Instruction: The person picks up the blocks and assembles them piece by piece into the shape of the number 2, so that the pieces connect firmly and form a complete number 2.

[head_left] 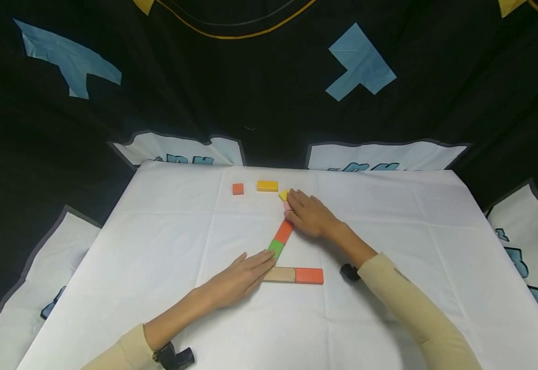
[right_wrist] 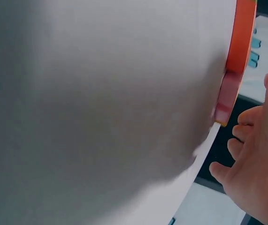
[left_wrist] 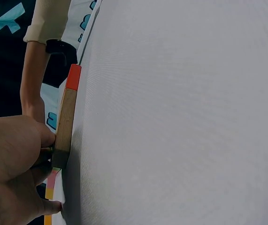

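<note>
In the head view, a slanting row of flat blocks runs up the white table: green [head_left: 275, 247], orange-red [head_left: 284, 232], pink [head_left: 287, 205] and yellow [head_left: 284, 195]. My left hand [head_left: 238, 277] lies with extended fingers at the row's lower end, fingertips touching the green block. Its fingers partly cover the left end of a plain wooden block [head_left: 280, 275], which meets a red block [head_left: 309, 276] end to end. My right hand [head_left: 312, 216] is at the row's upper end, fingers extended, hiding parts of the pink and yellow blocks. The right wrist view shows the pink block [right_wrist: 227, 96] beside the fingers.
Beyond the row, a yellow block [head_left: 267, 186] and a small orange block [head_left: 238, 189] lie apart near the table's far edge. A black curtain [head_left: 232, 97] with blue tape patches hangs behind the white-covered table [head_left: 380, 205]. Each wrist carries a small black camera.
</note>
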The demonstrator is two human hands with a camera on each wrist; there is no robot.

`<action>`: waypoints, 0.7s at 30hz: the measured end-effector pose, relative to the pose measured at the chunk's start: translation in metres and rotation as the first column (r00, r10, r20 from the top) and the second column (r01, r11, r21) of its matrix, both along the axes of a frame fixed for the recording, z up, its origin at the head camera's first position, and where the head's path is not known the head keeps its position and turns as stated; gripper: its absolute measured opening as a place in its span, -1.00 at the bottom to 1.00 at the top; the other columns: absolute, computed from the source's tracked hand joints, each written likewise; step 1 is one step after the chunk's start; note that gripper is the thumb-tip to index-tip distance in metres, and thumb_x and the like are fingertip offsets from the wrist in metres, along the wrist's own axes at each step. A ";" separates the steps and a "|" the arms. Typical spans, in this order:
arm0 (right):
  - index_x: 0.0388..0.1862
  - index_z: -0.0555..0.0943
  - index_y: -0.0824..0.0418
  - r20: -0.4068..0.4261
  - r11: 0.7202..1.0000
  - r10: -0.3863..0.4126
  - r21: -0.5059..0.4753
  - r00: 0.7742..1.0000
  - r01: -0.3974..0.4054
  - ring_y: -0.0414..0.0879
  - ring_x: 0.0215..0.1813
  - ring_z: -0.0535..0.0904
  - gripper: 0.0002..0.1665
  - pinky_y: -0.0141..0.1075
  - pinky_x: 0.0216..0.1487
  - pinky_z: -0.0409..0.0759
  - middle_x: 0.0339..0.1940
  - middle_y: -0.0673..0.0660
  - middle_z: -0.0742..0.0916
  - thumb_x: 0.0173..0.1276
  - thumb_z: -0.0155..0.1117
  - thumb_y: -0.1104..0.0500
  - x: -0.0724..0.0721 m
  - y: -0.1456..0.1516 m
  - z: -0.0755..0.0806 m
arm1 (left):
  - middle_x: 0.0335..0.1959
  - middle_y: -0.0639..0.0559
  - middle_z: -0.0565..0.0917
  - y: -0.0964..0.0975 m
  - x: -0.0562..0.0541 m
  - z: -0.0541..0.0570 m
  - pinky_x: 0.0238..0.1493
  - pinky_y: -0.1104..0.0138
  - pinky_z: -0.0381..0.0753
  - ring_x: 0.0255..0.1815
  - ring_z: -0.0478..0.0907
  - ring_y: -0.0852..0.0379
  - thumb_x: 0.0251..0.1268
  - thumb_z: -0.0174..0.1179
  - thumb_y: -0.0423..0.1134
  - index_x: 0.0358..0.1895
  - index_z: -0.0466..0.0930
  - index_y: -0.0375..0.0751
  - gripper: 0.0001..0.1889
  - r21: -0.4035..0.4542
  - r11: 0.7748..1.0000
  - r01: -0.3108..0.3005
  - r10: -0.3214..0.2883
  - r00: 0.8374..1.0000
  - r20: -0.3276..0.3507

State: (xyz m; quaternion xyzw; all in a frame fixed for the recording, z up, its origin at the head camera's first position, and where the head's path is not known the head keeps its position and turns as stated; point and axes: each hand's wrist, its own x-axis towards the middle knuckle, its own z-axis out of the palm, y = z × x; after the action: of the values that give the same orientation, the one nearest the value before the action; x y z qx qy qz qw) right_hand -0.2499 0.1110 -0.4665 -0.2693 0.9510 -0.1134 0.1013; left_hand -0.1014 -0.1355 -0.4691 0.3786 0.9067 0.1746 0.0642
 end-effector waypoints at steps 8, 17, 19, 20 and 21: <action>0.64 -0.03 0.22 0.012 0.996 0.066 0.060 0.998 -0.067 0.01 0.63 -0.10 -0.15 0.06 0.54 -0.09 0.65 0.15 0.06 0.61 -0.22 -0.25 0.012 -0.004 0.001 | 0.54 -0.07 0.24 0.000 0.000 0.000 0.38 -0.18 0.23 0.53 0.17 -0.01 0.57 0.04 -0.23 0.50 0.28 -0.23 -0.48 0.005 1.000 0.005 -0.005 1.000 -0.007; 0.64 -0.06 0.25 0.013 0.988 0.112 0.107 0.994 -0.112 0.00 0.63 -0.12 -0.14 0.05 0.54 -0.08 0.65 0.17 0.03 0.63 -0.22 -0.24 0.014 -0.005 0.001 | 0.54 -0.03 0.25 0.000 -0.002 0.002 0.39 -0.16 0.21 0.53 0.16 0.02 0.58 0.01 -0.21 0.50 0.30 -0.19 -0.50 0.011 1.000 -0.004 0.004 1.000 0.014; 0.64 -0.05 0.25 0.013 0.988 0.110 0.103 0.994 -0.111 0.01 0.63 -0.11 -0.14 0.06 0.54 -0.08 0.65 0.17 0.03 0.62 -0.21 -0.24 0.014 -0.005 0.001 | 0.53 -0.03 0.25 0.000 -0.002 0.003 0.39 -0.16 0.22 0.53 0.16 0.03 0.59 0.00 -0.20 0.49 0.33 -0.19 -0.51 0.011 1.000 -0.002 0.001 1.000 0.010; 0.64 -0.05 0.25 0.013 0.989 0.109 0.104 0.994 -0.110 0.01 0.63 -0.11 -0.14 0.06 0.54 -0.07 0.65 0.18 0.04 0.62 -0.21 -0.24 0.014 -0.005 0.001 | 0.53 -0.03 0.26 0.000 -0.002 0.003 0.38 -0.15 0.23 0.52 0.17 0.03 0.59 0.01 -0.20 0.48 0.34 -0.19 -0.52 0.014 1.000 0.000 0.000 1.000 0.007; 0.64 -0.05 0.25 0.013 0.989 0.108 0.104 0.994 -0.108 0.01 0.63 -0.11 -0.14 0.06 0.54 -0.07 0.65 0.17 0.04 0.62 -0.21 -0.24 0.014 -0.005 0.000 | 0.53 -0.02 0.27 0.000 -0.003 0.004 0.38 -0.15 0.24 0.52 0.18 0.03 0.59 0.01 -0.20 0.47 0.35 -0.18 -0.53 0.015 1.000 0.001 -0.001 1.000 0.003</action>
State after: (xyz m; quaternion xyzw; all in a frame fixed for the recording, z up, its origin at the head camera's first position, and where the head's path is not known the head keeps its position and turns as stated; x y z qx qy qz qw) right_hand -0.2360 0.1061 -0.4661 -0.3143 0.9393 -0.0586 0.1248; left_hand -0.1042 -0.1353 -0.4653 0.3791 0.9050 0.1823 0.0629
